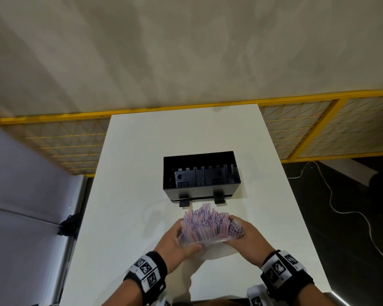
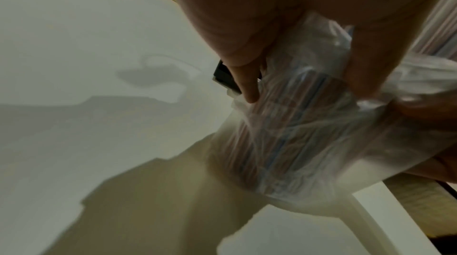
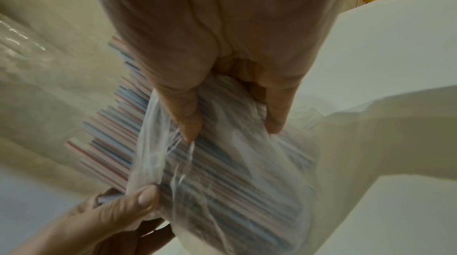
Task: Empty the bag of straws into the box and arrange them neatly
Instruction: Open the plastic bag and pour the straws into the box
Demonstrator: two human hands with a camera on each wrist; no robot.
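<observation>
A clear plastic bag [image 1: 205,241] full of pink, white and blue striped straws [image 1: 205,221] is held above the white table [image 1: 142,173], just in front of the black box [image 1: 200,173]. The straws' open ends stick out of the bag's mouth toward the box. My left hand [image 1: 181,241] grips the bag [image 2: 296,132] from the left, thumb over the plastic. My right hand [image 1: 241,235] grips the bag [image 3: 235,181] from the right, fingers [image 3: 188,114] curled into the plastic over the straws [image 3: 111,132]. The box stands open at the top, with black dividers inside and no straws showing in it.
The table is narrow, and its left and right edges lie close to my hands. Two black clips [image 1: 185,202] jut out from the box's front. A yellow mesh fence [image 1: 318,129] runs behind the table. A white cable [image 1: 341,208] lies on the dark floor at right.
</observation>
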